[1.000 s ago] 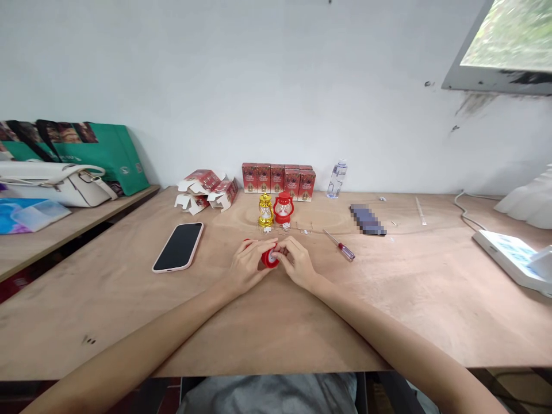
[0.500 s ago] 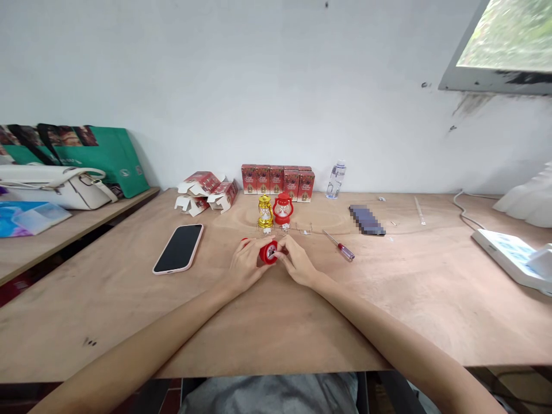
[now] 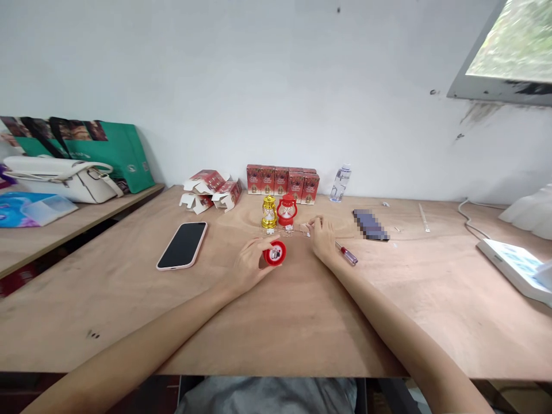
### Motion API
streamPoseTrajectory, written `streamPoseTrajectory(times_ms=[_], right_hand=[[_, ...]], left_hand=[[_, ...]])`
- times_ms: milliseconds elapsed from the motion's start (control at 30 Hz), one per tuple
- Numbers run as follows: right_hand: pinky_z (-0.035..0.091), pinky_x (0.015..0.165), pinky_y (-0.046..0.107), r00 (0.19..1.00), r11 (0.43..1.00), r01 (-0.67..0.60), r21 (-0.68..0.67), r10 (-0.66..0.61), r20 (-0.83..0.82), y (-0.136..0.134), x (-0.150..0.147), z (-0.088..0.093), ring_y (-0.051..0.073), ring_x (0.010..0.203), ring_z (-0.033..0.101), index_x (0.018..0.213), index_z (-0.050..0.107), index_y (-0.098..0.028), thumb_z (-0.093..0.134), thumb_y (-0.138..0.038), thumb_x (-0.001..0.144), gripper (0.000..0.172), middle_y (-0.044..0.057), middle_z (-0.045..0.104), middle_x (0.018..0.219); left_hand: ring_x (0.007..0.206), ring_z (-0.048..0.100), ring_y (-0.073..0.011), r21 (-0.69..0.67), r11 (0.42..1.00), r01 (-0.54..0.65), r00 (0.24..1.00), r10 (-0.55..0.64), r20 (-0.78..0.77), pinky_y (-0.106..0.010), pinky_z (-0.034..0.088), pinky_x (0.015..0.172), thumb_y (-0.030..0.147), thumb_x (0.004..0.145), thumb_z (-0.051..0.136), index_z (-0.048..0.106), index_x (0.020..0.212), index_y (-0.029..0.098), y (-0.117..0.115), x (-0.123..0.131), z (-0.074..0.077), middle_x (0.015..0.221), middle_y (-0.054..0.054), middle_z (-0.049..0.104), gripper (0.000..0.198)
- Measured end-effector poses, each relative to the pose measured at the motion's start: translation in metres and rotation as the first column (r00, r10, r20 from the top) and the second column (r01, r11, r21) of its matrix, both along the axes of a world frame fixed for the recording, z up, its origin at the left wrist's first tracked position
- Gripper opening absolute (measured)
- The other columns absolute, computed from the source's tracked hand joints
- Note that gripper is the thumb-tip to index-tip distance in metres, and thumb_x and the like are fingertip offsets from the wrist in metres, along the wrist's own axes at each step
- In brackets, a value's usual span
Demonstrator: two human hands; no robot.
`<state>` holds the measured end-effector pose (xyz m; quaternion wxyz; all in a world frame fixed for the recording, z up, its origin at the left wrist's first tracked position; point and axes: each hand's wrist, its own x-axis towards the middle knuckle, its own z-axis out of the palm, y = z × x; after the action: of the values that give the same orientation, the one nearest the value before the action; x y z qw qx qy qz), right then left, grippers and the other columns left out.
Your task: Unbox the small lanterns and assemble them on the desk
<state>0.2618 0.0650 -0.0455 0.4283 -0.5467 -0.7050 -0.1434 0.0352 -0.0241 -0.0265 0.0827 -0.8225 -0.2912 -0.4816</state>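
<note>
My left hand (image 3: pixel 251 261) is closed around a small red lantern (image 3: pixel 283 253), tipped so its round underside faces me. A pale disc with small metallic parts shows inside the red rim. My right hand (image 3: pixel 322 237) rests on the table to the right, fingers curled by a thin wire piece (image 3: pixel 306 229); whether anything is pinched there is hidden. Beyond the hands stand a gold lantern (image 3: pixel 269 213) and another red lantern (image 3: pixel 287 211), upright side by side, with bent wire pieces (image 3: pixel 270 231) lying before them. A screwdriver (image 3: pixel 348 256) lies close to my right wrist.
Red boxes (image 3: pixel 281 181) stand by the wall, with opened boxes (image 3: pixel 211 191) to their left. A clear bottle (image 3: pixel 340 183) stands at the back. A phone (image 3: pixel 182 246) lies left, a pixelated dark object (image 3: pixel 371 225) right, and a power strip (image 3: pixel 513 267) far right.
My right hand has left the lantern's underside and moved right and away from me, to the wire pieces. My left hand keeps the lantern, its underside now more visible. The view has shifted slightly.
</note>
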Motion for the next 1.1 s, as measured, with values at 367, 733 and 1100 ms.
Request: streamPoseTrajectory(times_ms=[367, 733, 1100], right_hand=[[0.034, 0.073, 0.037, 0.984, 0.999, 0.028, 0.032, -0.033, 0.175, 0.007, -0.004, 0.000, 0.024, 0.085, 0.047, 0.079, 0.061, -0.015, 0.048, -0.024, 0.087, 0.018, 0.014, 0.057, 0.096], [0.032, 0.070, 0.032, 0.900, 0.848, -0.415, 0.330, 0.329, 0.286, -0.074, -0.024, 0.017, 0.016, 0.073, 0.051, 0.085, 0.061, -0.020, 0.053, -0.020, 0.088, 0.009, 0.005, 0.062, 0.082], [0.030, 0.066, 0.031, 0.854, 0.815, -0.470, 0.339, 0.323, 0.408, -0.088, -0.045, 0.021, 0.014, 0.068, 0.046, 0.079, 0.063, -0.019, 0.056, -0.017, 0.085, 0.010, 0.001, 0.064, 0.073]], left_hand=[[0.112, 0.059, -0.0215, -0.026, 0.994, 0.110, 0.994, -0.110, -0.014, -0.044, 0.051, 0.093, 0.024, 0.078, 0.066, 0.046, 0.104, 0.021, -0.002, 0.000, -0.001, 0.121, -0.013, 0.062, 0.033], [0.109, 0.060, -0.0208, -0.057, 0.995, -0.080, 0.992, 0.074, -0.102, -0.042, 0.046, 0.095, 0.027, 0.084, 0.059, 0.038, 0.132, 0.021, 0.004, -0.002, -0.007, 0.120, -0.008, 0.062, 0.053], [0.109, 0.059, -0.0194, -0.022, 0.999, -0.027, 0.976, 0.022, -0.215, -0.038, 0.044, 0.095, 0.021, 0.083, 0.056, 0.034, 0.134, 0.020, 0.000, -0.002, -0.002, 0.121, -0.009, 0.062, 0.055]])
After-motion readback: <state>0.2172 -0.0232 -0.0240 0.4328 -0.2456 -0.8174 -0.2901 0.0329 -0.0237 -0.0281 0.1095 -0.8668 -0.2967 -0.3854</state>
